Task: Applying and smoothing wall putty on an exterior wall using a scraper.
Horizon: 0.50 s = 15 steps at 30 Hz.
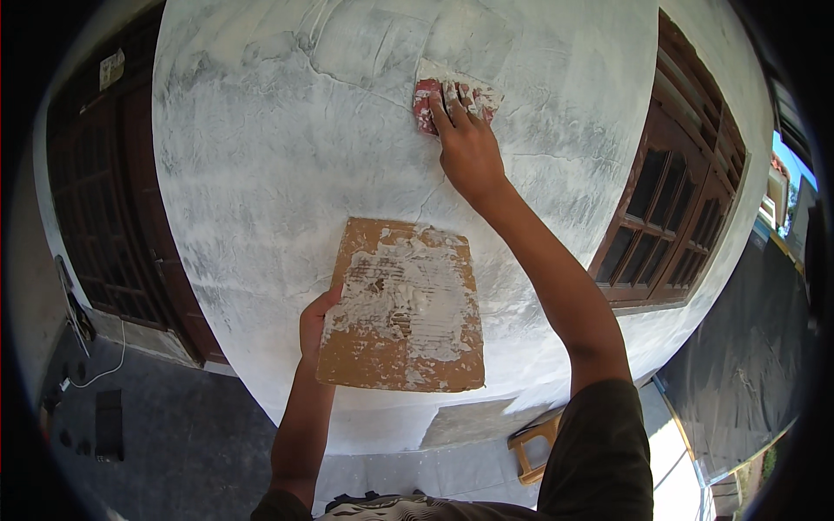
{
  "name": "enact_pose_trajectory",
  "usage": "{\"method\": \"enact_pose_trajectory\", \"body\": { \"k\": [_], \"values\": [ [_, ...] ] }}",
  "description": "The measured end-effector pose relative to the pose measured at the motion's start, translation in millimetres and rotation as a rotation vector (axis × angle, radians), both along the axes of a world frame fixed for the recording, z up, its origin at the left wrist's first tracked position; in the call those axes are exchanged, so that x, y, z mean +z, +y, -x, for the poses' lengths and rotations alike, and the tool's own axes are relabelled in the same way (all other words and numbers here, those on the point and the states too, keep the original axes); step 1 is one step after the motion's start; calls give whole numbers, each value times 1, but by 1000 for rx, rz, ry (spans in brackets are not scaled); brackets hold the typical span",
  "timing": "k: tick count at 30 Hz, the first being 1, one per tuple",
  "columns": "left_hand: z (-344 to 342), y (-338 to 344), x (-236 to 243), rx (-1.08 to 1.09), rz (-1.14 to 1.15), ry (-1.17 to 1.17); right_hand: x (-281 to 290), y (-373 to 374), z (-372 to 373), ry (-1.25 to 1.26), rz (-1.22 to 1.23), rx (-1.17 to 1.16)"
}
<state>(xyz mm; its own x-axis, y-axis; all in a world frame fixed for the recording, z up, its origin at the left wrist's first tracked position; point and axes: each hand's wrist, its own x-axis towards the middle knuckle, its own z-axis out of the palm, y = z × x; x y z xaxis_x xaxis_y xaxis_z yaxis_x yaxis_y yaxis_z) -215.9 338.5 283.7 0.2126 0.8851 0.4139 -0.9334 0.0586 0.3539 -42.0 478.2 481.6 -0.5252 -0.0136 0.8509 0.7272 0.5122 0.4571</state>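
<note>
Up on the white and grey wall (261,156), my right hand (473,161) is closed around a red putty spreader (426,102). White putty smears the spreader and my fingers, and its far edge meets the wall. Lower down, my left hand (316,325) grips the left edge of a brown cardboard sheet (347,358), with its thumb in sight and its other fingers hidden behind. A rough layer of white putty (439,291) covers much of the sheet, which has ridges and torn spots near the middle. Patchy coats and cracks mark the wall around the spreader.
To the right is a brown wooden window (665,213); a dark wooden door (135,182) stands at the left. A yellowish stool (532,451) sits by the wall's foot. On the dark floor (191,443) lie a white cable (113,369) and a black flat object (109,425).
</note>
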Motion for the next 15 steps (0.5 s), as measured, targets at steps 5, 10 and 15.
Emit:
{"method": "enact_pose_trajectory", "body": {
  "k": [5, 10, 15],
  "values": [
    [5, -18, -2, 0, 19, -9, -14, -26, -11, -61, -69, 107],
    [0, -17, -6, 12, 10, 7, 69, -24, -31, 137, -133, 122],
    [-4, -11, -13, 23, 71, -20, 111, 8, -27, 135, -215, 78]
  ]
}}
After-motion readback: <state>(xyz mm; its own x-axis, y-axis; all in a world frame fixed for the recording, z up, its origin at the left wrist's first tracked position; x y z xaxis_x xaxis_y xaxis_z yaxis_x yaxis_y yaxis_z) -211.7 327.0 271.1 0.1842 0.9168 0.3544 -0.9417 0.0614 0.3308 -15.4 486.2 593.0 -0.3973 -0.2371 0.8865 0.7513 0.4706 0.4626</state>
